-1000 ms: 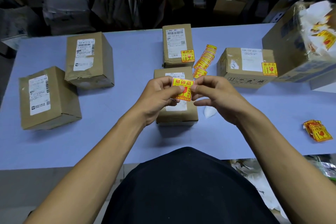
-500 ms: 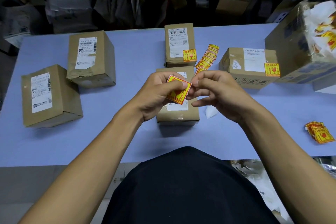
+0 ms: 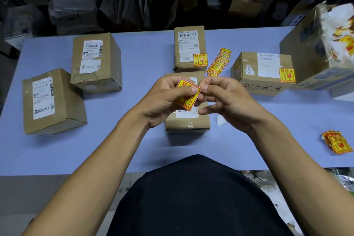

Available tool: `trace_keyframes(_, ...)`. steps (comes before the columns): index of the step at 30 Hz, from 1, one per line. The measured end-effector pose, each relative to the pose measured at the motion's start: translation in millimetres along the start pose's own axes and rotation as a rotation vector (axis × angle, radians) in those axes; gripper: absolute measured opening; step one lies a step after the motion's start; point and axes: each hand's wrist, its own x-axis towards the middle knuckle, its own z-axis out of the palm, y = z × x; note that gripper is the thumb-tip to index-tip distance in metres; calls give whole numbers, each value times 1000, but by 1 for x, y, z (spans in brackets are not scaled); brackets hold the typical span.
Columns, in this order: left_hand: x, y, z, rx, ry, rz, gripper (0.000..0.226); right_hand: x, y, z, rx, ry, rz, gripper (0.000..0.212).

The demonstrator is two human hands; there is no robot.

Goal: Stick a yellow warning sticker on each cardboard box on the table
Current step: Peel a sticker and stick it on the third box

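Sticker (image 3: 187, 95) has tilted further; left hand (image 3: 162, 99) and right hand (image 3: 226, 101) fingers pinch it over the centre box (image 3: 188, 122).

2 boxes (image 3: 95, 62) lie left, 3 boxes (image 3: 188, 48) centre-right, on the table (image 3: 145, 67).

Yellow-red sticker (image 3: 188, 95), blue table (image 3: 143, 63)

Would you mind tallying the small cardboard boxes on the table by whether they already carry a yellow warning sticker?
Small boxes with a yellow sticker: 2, the far centre box and the right box.
Small boxes with no sticker showing: 3, the near left box, the far left box and the centre box partly hidden behind the hands.
Total: 5
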Motion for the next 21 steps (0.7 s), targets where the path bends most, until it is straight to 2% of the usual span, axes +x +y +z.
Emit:
trace_keyframes(2, 0, -1, 0, -35, 27, 4, 7, 1, 2, 2, 3, 23, -23, 22)
trace_keyframes(4, 1, -5, 3, -45, 94, 4, 21, 2, 5, 4, -19, 69, -50, 22)
trace_keyframes(7, 4, -13, 11, 10, 288, 52, 35, 4, 8, 6, -70, 163, -100, 22)
trace_keyframes(11, 5, -21, 19, 218, 459, 195, 25, 7, 12, 8, -149, 238, -162, 23)
trace_keyframes(13, 6, -23, 20, 345, 472, 264, 12, 8, 15, 8, -186, 264, -182, 23)
trace_keyframes(15, 7, -24, 22, 320, 429, 275, 4, 9, 18, 7, -223, 285, -203, 22)
trace_keyframes(19, 8, -29, 23, 258, 394, 248, 17, 10, 21, 4, -279, 297, -243, 20)
trace_keyframes(21, 8, -30, 24, 241, 387, 257, 15, 10, 23, 3, -291, 303, -255, 19)
